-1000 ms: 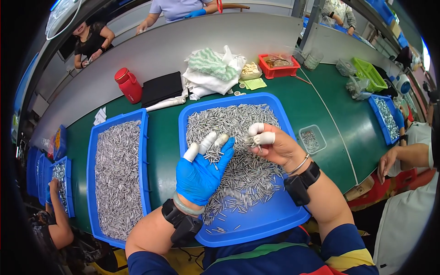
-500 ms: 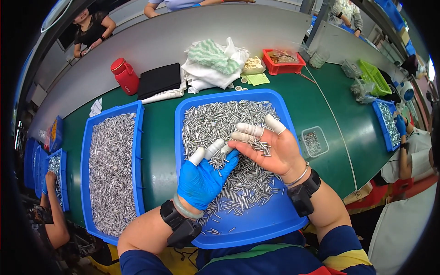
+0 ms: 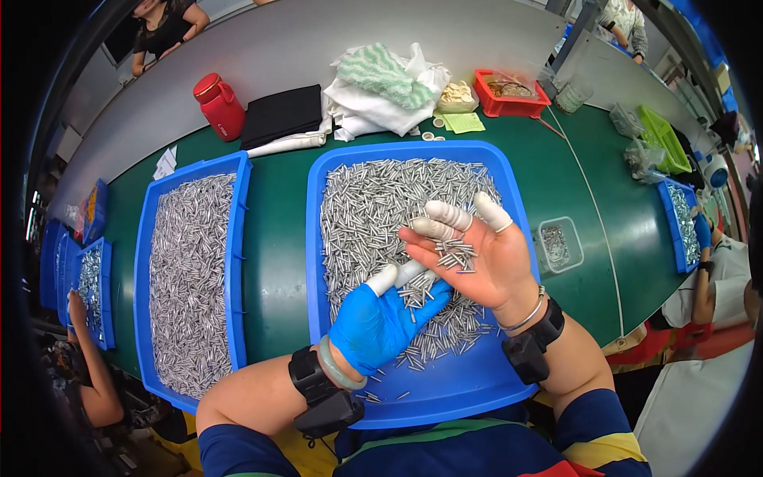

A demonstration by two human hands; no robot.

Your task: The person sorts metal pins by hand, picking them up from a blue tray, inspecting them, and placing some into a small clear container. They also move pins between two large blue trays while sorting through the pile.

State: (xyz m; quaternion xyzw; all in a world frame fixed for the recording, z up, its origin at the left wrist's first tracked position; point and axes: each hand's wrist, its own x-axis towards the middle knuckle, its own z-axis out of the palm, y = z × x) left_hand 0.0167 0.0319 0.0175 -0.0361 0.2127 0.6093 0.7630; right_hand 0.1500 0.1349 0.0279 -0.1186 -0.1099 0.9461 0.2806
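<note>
Small silvery metal pins [image 3: 456, 254] lie heaped in the upturned palm of my right hand [image 3: 501, 270]. White finger cots cover some of its fingertips, and the fingers are loosely cupped. My left hand [image 3: 362, 326], in a blue glove with white cots on thumb and finger, cradles another small pile of pins [image 3: 417, 292]. Its fingers are partly hidden by the pins and the right hand. Both hands hover over a blue tray [image 3: 477, 401], whose far and middle parts are thickly covered with the same pins.
A second blue tray [image 3: 237, 270] full of pins stands to the left. A clear plastic box [image 3: 579, 253] with some pins sits at the right. Further back are a red flask [image 3: 220, 111], black cloth [image 3: 282, 115], white cloths [image 3: 358, 119] and a red bin [image 3: 513, 106]. Co-workers sit around.
My left hand has shifted right, closer beneath the right hand. The right hand has moved slightly right. Both still carry pins. The whole view has shifted a little.
</note>
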